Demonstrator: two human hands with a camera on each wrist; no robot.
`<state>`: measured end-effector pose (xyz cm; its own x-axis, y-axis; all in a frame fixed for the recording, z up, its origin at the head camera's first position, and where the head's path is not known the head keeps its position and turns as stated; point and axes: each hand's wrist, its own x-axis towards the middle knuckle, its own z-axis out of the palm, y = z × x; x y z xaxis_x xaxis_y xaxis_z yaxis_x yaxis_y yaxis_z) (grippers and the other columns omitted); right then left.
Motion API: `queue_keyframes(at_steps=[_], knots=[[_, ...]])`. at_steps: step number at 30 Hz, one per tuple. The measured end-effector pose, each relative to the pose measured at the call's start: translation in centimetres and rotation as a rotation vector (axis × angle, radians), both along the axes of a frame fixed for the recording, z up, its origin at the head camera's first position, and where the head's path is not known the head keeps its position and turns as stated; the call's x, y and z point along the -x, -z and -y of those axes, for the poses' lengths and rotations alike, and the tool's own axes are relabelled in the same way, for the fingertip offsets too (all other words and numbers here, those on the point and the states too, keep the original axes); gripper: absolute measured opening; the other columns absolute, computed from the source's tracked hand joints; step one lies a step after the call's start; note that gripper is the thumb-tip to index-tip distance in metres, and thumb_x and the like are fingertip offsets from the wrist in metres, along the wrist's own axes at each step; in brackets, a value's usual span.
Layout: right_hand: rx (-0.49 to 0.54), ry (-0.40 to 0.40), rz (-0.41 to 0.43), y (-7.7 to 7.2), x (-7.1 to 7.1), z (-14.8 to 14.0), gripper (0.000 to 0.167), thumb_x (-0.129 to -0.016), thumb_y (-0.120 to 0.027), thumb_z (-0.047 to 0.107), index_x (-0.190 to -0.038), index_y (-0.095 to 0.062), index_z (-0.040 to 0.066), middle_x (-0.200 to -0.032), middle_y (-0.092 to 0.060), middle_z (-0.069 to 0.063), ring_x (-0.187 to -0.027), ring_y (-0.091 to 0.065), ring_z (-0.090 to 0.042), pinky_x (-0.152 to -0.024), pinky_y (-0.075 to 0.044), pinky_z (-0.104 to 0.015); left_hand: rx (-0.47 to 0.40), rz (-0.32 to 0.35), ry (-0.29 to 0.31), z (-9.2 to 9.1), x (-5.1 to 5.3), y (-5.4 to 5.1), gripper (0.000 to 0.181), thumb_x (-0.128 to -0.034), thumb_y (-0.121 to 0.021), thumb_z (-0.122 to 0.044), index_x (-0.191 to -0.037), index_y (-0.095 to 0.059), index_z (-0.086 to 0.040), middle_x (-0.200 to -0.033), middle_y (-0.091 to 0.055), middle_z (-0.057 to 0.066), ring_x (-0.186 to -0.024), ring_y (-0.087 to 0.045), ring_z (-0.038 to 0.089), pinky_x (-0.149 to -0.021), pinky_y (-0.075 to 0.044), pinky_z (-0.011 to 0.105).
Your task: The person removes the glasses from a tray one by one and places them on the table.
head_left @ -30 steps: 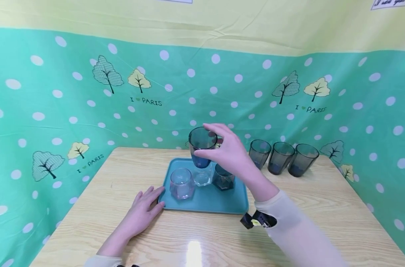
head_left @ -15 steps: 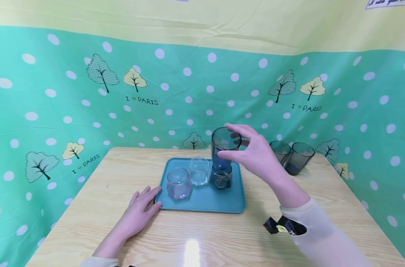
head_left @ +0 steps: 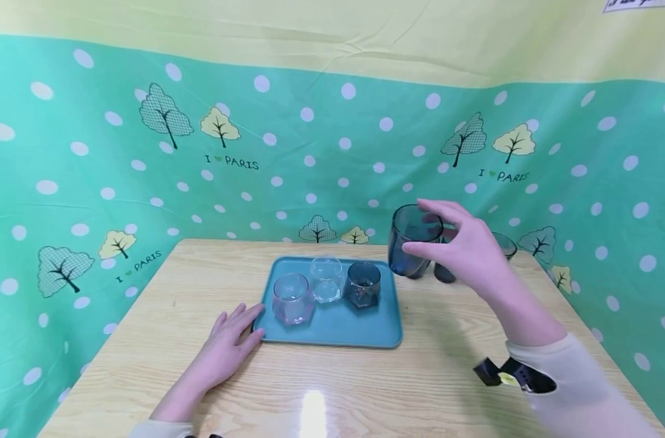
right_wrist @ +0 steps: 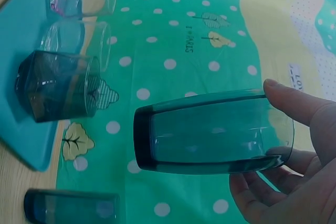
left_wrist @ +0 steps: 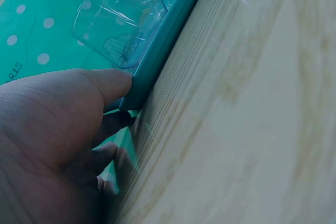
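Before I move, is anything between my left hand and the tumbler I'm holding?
Yes: on the tray, the pinkish faceted glass, clear faceted glass and smoked faceted glass stand between your left hand and the smoked tumbler.

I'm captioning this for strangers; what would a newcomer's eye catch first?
Likely the tall dark glass tumbler held up in the right hand, right of the blue rectangular tray. The tray bears a pinkish faceted glass, a clear faceted glass and a dark faceted glass. Green dotted fabric hangs behind.
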<state>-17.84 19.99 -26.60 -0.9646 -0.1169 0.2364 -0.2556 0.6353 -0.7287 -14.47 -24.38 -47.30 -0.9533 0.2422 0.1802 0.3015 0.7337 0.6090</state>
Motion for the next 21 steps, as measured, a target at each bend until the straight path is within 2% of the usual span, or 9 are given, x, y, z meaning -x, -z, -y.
queue_keyframes(at_steps=[6, 14, 17, 21], knots=[[0.006, 0.042, 0.024, -0.2, -0.6, -1.9, 0.088, -0.088, -0.093, 0.055, -0.165, -0.054, 0.036, -0.168, -0.048, 0.0, -0.147, -0.052, -0.035, -0.12, -0.047, -0.058, -0.001, 0.005, 0.001, 0.1, 0.3, 0.3, 0.056, -0.1121, -0.068, -0.024, -0.161, -0.054, -0.002, -0.163, -0.054, 0.023, -0.16, -0.032, 0.052, -0.131, -0.007, 0.073], [-0.051, 0.1, 0.113, 0.0, -1.5, -4.2, 0.095, -0.088, -0.089, 0.064, -0.169, -0.045, 0.042, -0.177, -0.033, -0.002, -0.146, -0.051, -0.043, -0.11, -0.051, -0.059, -0.005, 0.001, 0.0, 0.1, 0.2, 0.3, 0.056, -0.1123, -0.067, -0.024, -0.162, -0.053, -0.001, -0.163, -0.054, 0.023, -0.16, -0.031, 0.053, -0.13, -0.007, 0.074], [-0.045, 0.122, 0.12, 0.3, -1.8, -5.1, 0.094, -0.088, -0.09, 0.062, -0.169, -0.045, 0.042, -0.179, -0.03, -0.003, -0.143, -0.057, -0.042, -0.104, -0.056, -0.044, -0.006, 0.011, 0.0, 0.1, 0.3, 0.3, 0.056, -0.1126, -0.067, -0.024, -0.162, -0.052, -0.002, -0.164, -0.053, 0.022, -0.16, -0.03, 0.052, -0.131, -0.006, 0.074], [-0.047, 0.132, 0.121, 0.8, -2.2, -6.4, 0.093, -0.09, -0.09, 0.059, -0.169, -0.046, 0.039, -0.176, -0.033, -0.007, -0.138, -0.062, -0.042, -0.087, -0.056, -0.02, -0.004, 0.016, 0.002, 0.2, 0.4, 0.3, 0.057, -0.1127, -0.067, -0.024, -0.163, -0.052, -0.001, -0.164, -0.052, 0.023, -0.161, -0.03, 0.052, -0.131, -0.006, 0.073]])
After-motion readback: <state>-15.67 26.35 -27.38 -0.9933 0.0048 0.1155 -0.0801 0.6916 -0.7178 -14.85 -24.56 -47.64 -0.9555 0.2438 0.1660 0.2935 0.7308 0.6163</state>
